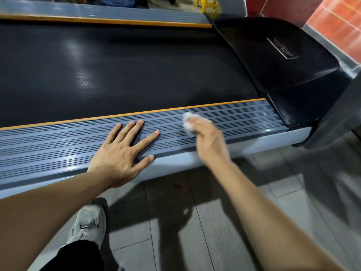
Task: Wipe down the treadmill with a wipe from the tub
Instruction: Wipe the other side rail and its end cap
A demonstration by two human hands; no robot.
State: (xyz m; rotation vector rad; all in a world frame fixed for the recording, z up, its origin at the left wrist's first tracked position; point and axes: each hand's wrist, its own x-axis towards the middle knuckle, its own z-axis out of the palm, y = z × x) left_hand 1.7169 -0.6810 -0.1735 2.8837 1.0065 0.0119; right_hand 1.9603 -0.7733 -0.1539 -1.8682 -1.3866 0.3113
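The person leans over a treadmill (125, 71) seen from its side, both bare forearms reaching in from the bottom of the view.

The left hand (121, 155) lies flat on the near side rail (58, 145), a grey ribbed strip with an orange edge line along the belt. Its fingers are straight and spread, the fingertips (157, 132) pointing toward the belt and the thumb at the rail's outer edge. It holds nothing.

The right hand (210, 141) is further along the same rail, toward the motor cover (289, 61). Its fingers are curled round a crumpled white wipe (188, 122), which bulges out past the knuckles and sits against the ribbed surface. The hand and wipe are blurred, so the exact finger placement cannot be made out.

The black belt (117, 75) fills the middle of the view, with soft glare patches on it. Beyond it runs the far rail (97, 15), also grey with an orange line. The black motor cover at the right end carries a small silver badge (282, 47) whose writing is unreadable.

Below the rail is a grey plank floor (195, 231) with a small reddish mark. A grey shoe (88, 223) and a black trouser leg (78, 257) show at the lower left. A yellow stool (208, 2) stands in the background at the top.
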